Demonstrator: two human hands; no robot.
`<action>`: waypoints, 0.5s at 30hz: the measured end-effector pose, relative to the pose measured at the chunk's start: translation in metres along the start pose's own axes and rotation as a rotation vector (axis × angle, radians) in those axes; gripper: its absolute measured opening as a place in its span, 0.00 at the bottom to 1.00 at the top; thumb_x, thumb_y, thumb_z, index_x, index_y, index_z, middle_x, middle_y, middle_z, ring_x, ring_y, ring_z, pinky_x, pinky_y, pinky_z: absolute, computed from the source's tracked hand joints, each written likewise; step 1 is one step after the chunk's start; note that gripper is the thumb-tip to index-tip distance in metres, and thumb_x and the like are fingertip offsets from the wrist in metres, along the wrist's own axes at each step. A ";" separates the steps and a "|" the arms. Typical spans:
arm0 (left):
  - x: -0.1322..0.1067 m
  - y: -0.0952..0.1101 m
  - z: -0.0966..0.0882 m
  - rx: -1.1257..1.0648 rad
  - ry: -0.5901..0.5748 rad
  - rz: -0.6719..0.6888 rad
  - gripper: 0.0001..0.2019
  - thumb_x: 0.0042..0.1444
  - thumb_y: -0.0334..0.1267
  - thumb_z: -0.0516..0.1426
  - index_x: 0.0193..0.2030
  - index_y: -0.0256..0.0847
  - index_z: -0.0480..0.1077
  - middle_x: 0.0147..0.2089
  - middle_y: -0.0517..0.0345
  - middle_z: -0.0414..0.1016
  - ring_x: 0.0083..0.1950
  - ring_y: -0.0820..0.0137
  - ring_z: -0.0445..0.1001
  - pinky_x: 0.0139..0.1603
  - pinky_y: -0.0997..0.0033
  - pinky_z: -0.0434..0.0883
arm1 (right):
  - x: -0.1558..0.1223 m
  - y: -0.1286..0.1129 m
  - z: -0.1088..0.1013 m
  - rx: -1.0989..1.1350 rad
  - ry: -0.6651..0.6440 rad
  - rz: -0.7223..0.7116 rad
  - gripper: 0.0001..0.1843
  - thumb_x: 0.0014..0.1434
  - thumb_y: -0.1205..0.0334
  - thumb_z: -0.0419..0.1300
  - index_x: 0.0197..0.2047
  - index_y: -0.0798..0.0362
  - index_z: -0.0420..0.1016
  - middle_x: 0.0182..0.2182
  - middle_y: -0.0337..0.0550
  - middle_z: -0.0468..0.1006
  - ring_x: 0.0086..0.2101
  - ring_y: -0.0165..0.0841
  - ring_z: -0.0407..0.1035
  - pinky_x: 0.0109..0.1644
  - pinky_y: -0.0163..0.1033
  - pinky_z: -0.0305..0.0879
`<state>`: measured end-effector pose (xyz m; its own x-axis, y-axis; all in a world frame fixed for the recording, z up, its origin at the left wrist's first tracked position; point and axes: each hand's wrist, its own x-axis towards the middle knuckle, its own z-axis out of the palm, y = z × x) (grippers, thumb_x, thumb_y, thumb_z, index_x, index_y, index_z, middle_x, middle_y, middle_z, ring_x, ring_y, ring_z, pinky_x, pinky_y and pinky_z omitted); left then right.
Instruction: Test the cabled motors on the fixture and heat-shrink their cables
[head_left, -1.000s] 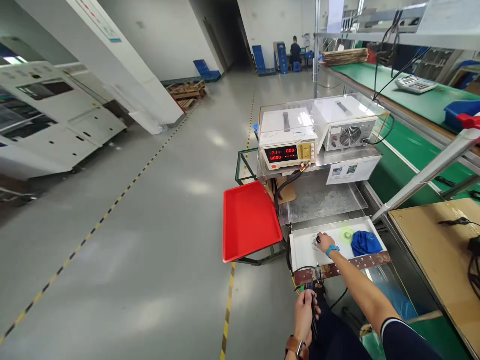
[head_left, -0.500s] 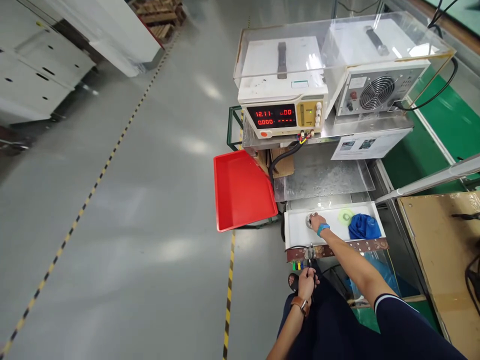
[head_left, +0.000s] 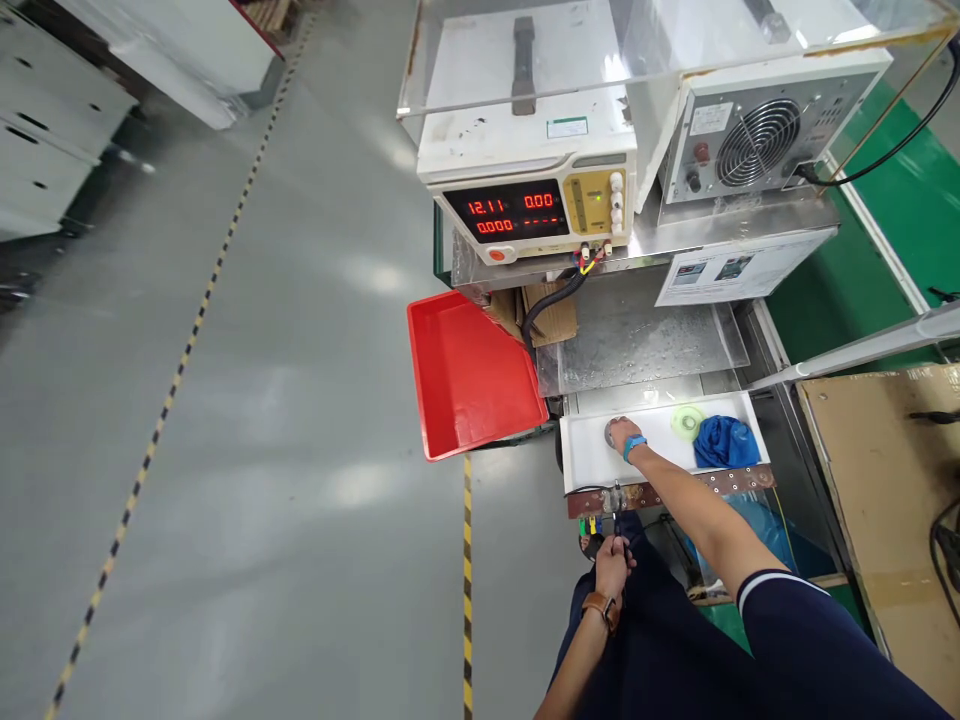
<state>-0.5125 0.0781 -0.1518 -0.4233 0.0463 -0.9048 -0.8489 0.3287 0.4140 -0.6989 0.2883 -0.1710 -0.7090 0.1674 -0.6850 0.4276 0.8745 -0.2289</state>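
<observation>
My right hand [head_left: 621,434] reaches into the white tray [head_left: 581,472], its fingers closed on a small round grey object [head_left: 608,434] at the tray's left end. The object's kind is mostly hidden by the hand. Below the tray, my left hand [head_left: 613,566] is wrapped round a slim black-handled tool [head_left: 617,524], whose upper end meets a small metal fitting [head_left: 616,498] on the brown riveted strip [head_left: 712,484]. A pale yellow-green ring [head_left: 687,422] and a crumpled blue cloth [head_left: 725,442] lie right of my right hand.
A power supply [head_left: 525,215] with a red display and a fan-backed unit [head_left: 757,145] stand on the shelf above, under a clear cover. A red bin [head_left: 472,390] sits to the left. Cardboard [head_left: 885,480] lies at the right. Black cable [head_left: 551,298] hangs from the power supply.
The view has shifted closer to the power supply, which appears larger. My right hand stays at the round grey object, and my left hand keeps its grip on the tool.
</observation>
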 end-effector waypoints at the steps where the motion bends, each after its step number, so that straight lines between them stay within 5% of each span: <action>1: 0.000 0.001 0.000 -0.001 0.002 0.008 0.15 0.60 0.51 0.60 0.34 0.42 0.68 0.25 0.63 0.67 0.25 0.71 0.70 0.27 0.72 0.60 | 0.000 0.000 0.000 0.000 -0.001 0.000 0.26 0.63 0.75 0.57 0.64 0.72 0.72 0.59 0.69 0.76 0.59 0.44 0.72 0.63 0.40 0.66; 9: 0.008 0.008 0.005 -0.019 0.032 0.062 0.16 0.61 0.54 0.59 0.33 0.43 0.69 0.25 0.62 0.66 0.26 0.69 0.70 0.29 0.71 0.61 | 0.003 0.003 0.005 -0.011 0.008 0.010 0.21 0.71 0.64 0.60 0.64 0.64 0.73 0.59 0.59 0.78 0.59 0.42 0.72 0.65 0.49 0.68; 15: 0.015 0.009 0.010 -0.035 0.071 0.131 0.24 0.53 0.64 0.61 0.31 0.42 0.69 0.22 0.64 0.62 0.23 0.72 0.61 0.27 0.70 0.58 | 0.002 0.002 0.005 0.008 0.015 0.003 0.22 0.68 0.70 0.60 0.63 0.69 0.72 0.58 0.67 0.77 0.60 0.44 0.72 0.65 0.45 0.68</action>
<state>-0.5230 0.0908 -0.1625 -0.5515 0.0196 -0.8340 -0.7948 0.2911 0.5325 -0.6964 0.2884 -0.1761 -0.7161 0.1764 -0.6754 0.4338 0.8704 -0.2327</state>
